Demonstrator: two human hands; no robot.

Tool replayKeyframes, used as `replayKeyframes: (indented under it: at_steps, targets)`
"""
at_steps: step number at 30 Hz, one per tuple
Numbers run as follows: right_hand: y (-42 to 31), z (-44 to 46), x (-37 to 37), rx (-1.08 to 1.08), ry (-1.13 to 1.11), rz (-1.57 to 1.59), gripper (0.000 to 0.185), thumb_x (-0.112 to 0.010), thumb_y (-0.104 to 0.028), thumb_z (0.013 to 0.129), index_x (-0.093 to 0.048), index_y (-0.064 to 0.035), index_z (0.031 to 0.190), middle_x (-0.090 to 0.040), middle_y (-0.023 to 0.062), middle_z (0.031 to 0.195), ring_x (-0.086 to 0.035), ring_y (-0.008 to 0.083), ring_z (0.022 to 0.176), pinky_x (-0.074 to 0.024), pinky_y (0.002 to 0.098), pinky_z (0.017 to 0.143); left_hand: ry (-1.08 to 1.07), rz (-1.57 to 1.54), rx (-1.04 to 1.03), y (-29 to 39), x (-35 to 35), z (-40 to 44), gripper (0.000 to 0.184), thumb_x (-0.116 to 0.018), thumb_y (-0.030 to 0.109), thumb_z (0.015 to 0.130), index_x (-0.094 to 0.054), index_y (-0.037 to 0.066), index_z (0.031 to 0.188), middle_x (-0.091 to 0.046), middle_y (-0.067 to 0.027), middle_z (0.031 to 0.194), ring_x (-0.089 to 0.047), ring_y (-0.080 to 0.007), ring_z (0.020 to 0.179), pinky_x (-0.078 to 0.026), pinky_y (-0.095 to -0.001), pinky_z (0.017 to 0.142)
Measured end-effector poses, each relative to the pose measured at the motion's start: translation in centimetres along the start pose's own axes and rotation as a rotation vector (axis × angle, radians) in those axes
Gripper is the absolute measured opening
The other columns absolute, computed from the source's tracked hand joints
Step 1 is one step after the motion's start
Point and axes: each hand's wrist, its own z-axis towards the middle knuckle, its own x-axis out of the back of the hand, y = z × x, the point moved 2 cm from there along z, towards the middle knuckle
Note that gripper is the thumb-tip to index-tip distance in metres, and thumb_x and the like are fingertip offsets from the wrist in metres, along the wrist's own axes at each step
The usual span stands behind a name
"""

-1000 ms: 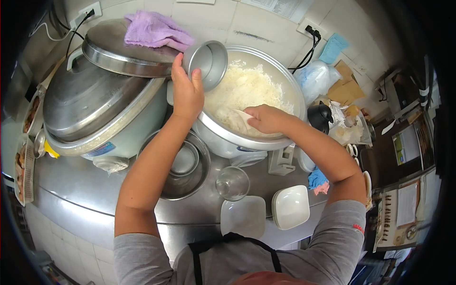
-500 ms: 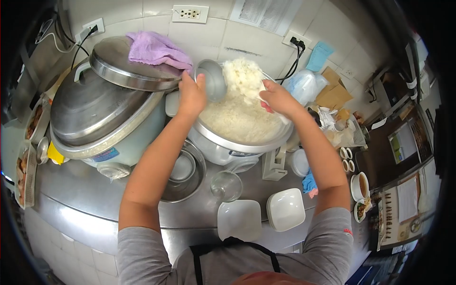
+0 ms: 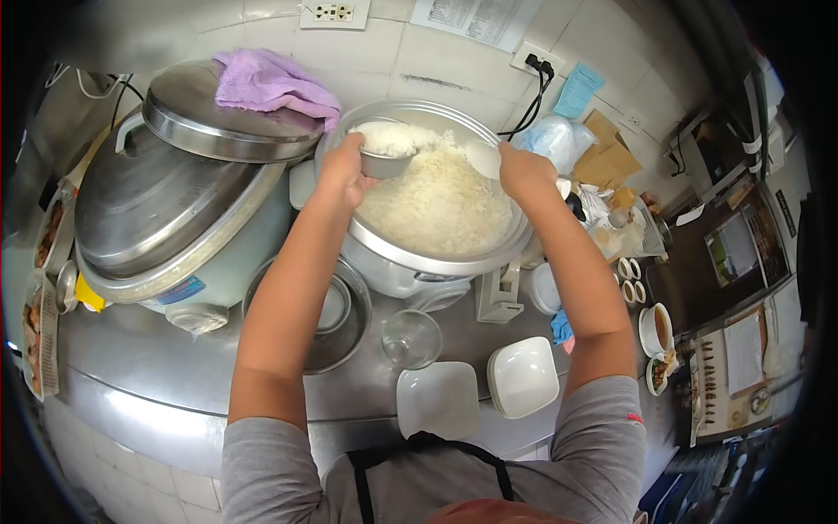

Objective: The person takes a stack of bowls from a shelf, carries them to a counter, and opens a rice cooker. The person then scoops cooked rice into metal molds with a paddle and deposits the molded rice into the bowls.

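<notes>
My left hand [image 3: 345, 172] grips a small metal bowl [image 3: 386, 166] by its side, over the left part of a large rice cooker pot [image 3: 397, 249]. White rice [image 3: 397, 138] heaps above the bowl's rim. In my right hand [image 3: 526, 173] is a white rice paddle [image 3: 483, 160], its blade pointing left over the pot and apart from the bowl. Cooked rice [image 3: 441, 205] lies in the pot below both hands.
A second large cooker [image 3: 157, 196] with a metal lid stands left, a purple towel [image 3: 271, 87] on the loose lid above it. In front are a metal basin [image 3: 353, 345], a clear glass [image 3: 412, 341], a square white plate [image 3: 438, 397] and stacked white bowls [image 3: 525, 375].
The metal bowl, tilted and showing its inside before, is now level and filled with rice. The big rice clump has left the paddle, which has dropped and turned its blade leftward.
</notes>
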Motion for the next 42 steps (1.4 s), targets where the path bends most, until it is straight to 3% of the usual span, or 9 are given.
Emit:
replayKeyframes:
  at_steps: [5, 8, 20, 26, 29, 32, 42]
  targets:
    - [-0.3, 0.6, -1.5, 0.050, -0.247, -0.426, 0.023, -0.049, -0.011, 0.074, -0.062, -0.0091, 0.092, -0.062, 0.0098, 0.092, -0.060, 0.0229, 0.086, -0.0478, 0.0339, 0.067, -0.118, -0.156, 0.073, -0.2, -0.6, -0.3, 0.037, -0.042, 0.016, 0.081, -0.038, -0.002, 0.114, -0.046, -0.0156, 0.113, -0.050, -0.0262, 0.099, -0.043, -0.0385, 0.080]
    - [-1.4, 0.5, -2.9, 0.160, -0.243, -0.519, 0.019, -0.051, -0.010, 0.073, -0.065, -0.0086, 0.086, -0.062, 0.0084, 0.093, -0.060, 0.0217, 0.086, -0.0480, 0.0324, 0.065, -0.164, -0.131, 0.041, -0.1, -0.7, -0.6, 0.040, -0.036, 0.013, 0.084, -0.031, -0.006, 0.119, -0.039, -0.0198, 0.120, -0.044, -0.0308, 0.108, -0.040, -0.0426, 0.088]
    - [0.2, -0.1, -4.6, 0.095, -0.358, -0.183, 0.026, -0.046, -0.011, 0.072, -0.059, -0.0059, 0.094, -0.061, 0.0118, 0.093, -0.059, 0.0269, 0.085, -0.0467, 0.0365, 0.071, -0.087, -0.181, -0.029, -1.0, -0.7, 0.2, 0.037, -0.048, 0.014, 0.080, -0.041, -0.007, 0.110, -0.049, -0.0167, 0.107, -0.051, -0.0262, 0.097, -0.044, -0.0380, 0.080]
    - [-1.7, -2.4, -4.2, 0.286, -0.301, -0.276, 0.025, -0.046, -0.010, 0.074, -0.061, -0.0066, 0.093, -0.062, 0.0095, 0.091, -0.061, 0.0245, 0.083, -0.0485, 0.0353, 0.068, -0.059, -0.125, -0.080, -1.2, -0.2, 0.8, 0.042, -0.050, 0.015, 0.079, -0.039, -0.012, 0.110, -0.049, -0.0195, 0.106, -0.053, -0.0277, 0.093, -0.046, -0.0374, 0.078]
    - [-3.7, -4.5, -2.6, 0.414, -0.263, -0.185, 0.030, -0.045, -0.010, 0.074, -0.057, -0.0107, 0.102, -0.062, 0.0095, 0.091, -0.060, 0.0243, 0.085, -0.0484, 0.0360, 0.068, -0.019, -0.055, -0.061, -1.1, -0.1, 1.1, 0.036, -0.045, 0.018, 0.083, -0.041, -0.004, 0.111, -0.049, -0.0148, 0.108, -0.051, -0.0248, 0.097, -0.043, -0.0367, 0.078]
    - [-6.0, -6.2, -1.2, 0.496, -0.365, -0.275, 0.035, -0.045, -0.008, 0.074, -0.053, -0.0143, 0.108, -0.061, 0.0096, 0.091, -0.059, 0.0244, 0.085, -0.0479, 0.0367, 0.068, 0.003, -0.039, -0.069, -0.8, -0.5, 0.5, 0.036, -0.046, 0.017, 0.082, -0.042, -0.005, 0.110, -0.049, -0.0154, 0.108, -0.052, -0.0252, 0.095, -0.044, -0.0370, 0.076]
    - [-6.6, -7.8, -0.9, 0.497, -0.304, 0.161, 0.039, -0.040, -0.013, 0.077, -0.050, -0.0199, 0.115, -0.060, 0.0130, 0.090, -0.058, 0.0260, 0.082, -0.0455, 0.0371, 0.071, -0.026, -0.008, -0.070, -0.7, -0.1, 1.0, 0.037, -0.046, 0.015, 0.081, -0.040, -0.006, 0.112, -0.048, -0.0170, 0.110, -0.050, -0.0265, 0.098, -0.043, -0.0375, 0.079]
